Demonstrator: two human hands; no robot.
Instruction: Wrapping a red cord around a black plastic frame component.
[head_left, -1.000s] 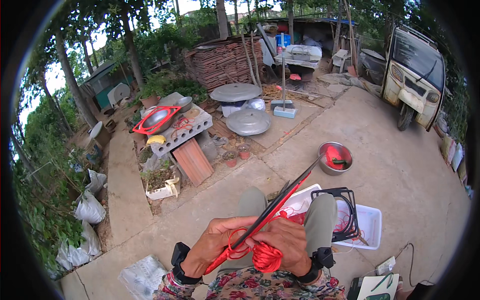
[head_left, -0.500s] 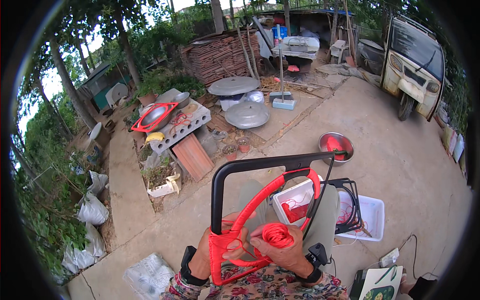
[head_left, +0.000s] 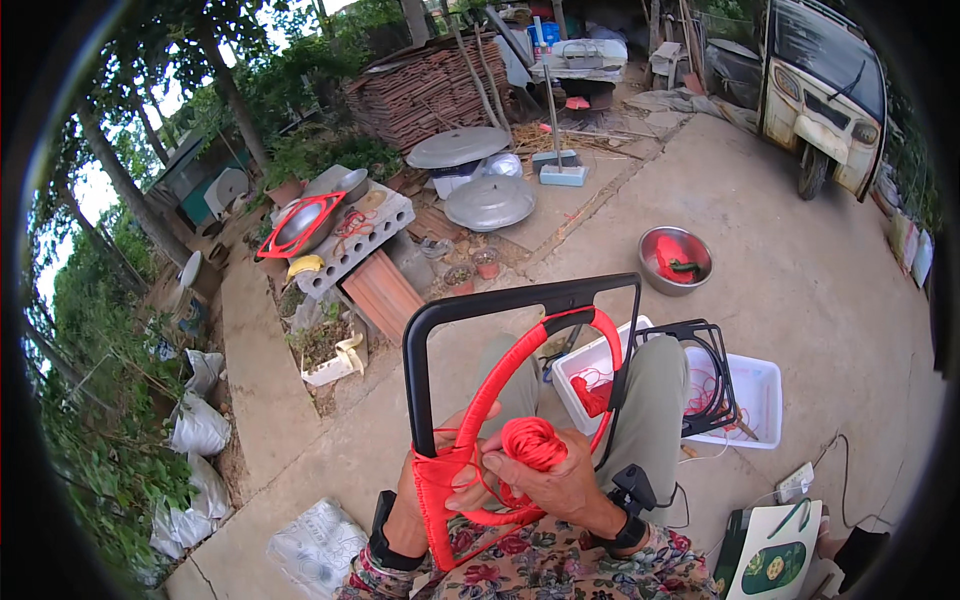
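A black square metal frame (head_left: 520, 300) with a ring inside it stands upright in front of me. Red cord wraps its lower left corner and most of the ring (head_left: 560, 330). My left hand (head_left: 440, 480) grips the frame at that wrapped corner. My right hand (head_left: 550, 480) holds a ball of red cord (head_left: 532, 442) against the ring, with strands running to the frame. Both wrists wear black bands.
A white tray (head_left: 745, 400) at my right knee holds another black frame (head_left: 700, 370) and red cord. A metal bowl (head_left: 676, 262) sits on the concrete beyond. Concrete blocks, a red-wrapped frame (head_left: 300, 222), metal lids and a small vehicle (head_left: 820, 90) stand farther off.
The frame has turned from edge-on to nearly face-on toward me. My right hand with the cord ball has shifted along the ring's lower part.
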